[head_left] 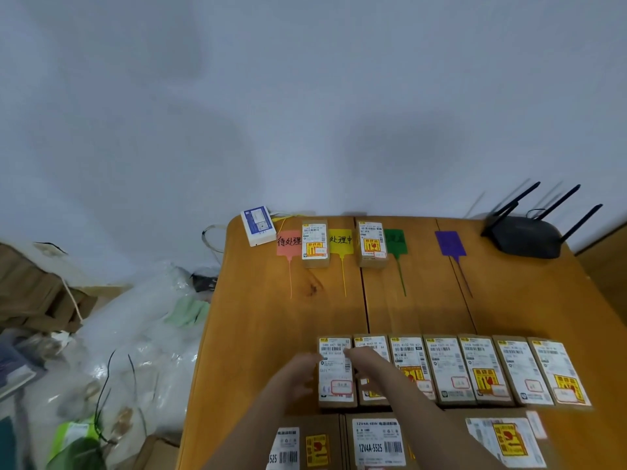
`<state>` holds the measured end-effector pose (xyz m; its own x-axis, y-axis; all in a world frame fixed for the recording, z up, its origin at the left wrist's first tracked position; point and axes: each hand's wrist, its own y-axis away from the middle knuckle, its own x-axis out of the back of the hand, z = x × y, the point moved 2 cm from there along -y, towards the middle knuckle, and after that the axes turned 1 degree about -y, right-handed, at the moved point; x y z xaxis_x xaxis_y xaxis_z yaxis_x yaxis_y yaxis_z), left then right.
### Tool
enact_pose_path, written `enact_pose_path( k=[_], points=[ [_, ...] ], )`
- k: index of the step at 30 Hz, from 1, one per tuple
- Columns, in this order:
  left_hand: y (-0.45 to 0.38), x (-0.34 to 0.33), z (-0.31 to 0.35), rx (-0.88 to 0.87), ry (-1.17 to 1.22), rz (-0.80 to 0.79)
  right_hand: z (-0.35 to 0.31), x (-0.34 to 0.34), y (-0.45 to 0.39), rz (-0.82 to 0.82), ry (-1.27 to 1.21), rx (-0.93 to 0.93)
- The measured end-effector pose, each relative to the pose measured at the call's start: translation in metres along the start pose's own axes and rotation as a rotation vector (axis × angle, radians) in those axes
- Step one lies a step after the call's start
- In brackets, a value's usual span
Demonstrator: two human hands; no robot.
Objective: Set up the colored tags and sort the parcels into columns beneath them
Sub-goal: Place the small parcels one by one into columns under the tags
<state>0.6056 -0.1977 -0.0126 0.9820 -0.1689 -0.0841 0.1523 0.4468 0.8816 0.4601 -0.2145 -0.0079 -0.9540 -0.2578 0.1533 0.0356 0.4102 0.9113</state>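
Four colored tags lie in a row at the table's far side: pink [288, 242], yellow [341, 240], green [395, 242] and purple [449, 242]. One small brown parcel [315, 244] stands between pink and yellow, another [371, 244] between yellow and green. Several labelled parcels form a row nearer me. My left hand [298, 371] reaches the left edge of the leftmost parcel [336, 374]. My right hand [366, 361] stretches over the second parcel [373, 396], its fingertips at the leftmost parcel's right edge. Both hands are blurred, their fingers look extended.
Larger boxes [376, 442] line the table's near edge under my arms. A black router [524, 235] sits at the far right corner and a white-blue box [258, 225] at the far left. Plastic bags and cardboard clutter the floor on the left [135, 334].
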Motion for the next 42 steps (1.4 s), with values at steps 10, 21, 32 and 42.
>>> enact_pose_path(
  k=[10, 21, 32, 42],
  points=[
    [0.005, 0.016, 0.026, -0.158, 0.012, 0.003, -0.020, 0.007, 0.009, -0.027, -0.194, 0.139],
    [0.101, 0.029, 0.075, -0.469, 0.067, 0.026, -0.058, 0.039, 0.116, -0.005, -0.212, 0.481],
    [0.162, 0.030, 0.058, -0.569, 0.084, -0.042, -0.030, 0.048, 0.195, -0.140, -0.264, 0.586],
    [0.178, 0.024, 0.050, -0.577, 0.080, -0.052, -0.017, 0.051, 0.205, -0.114, -0.287, 0.604]
  ],
)
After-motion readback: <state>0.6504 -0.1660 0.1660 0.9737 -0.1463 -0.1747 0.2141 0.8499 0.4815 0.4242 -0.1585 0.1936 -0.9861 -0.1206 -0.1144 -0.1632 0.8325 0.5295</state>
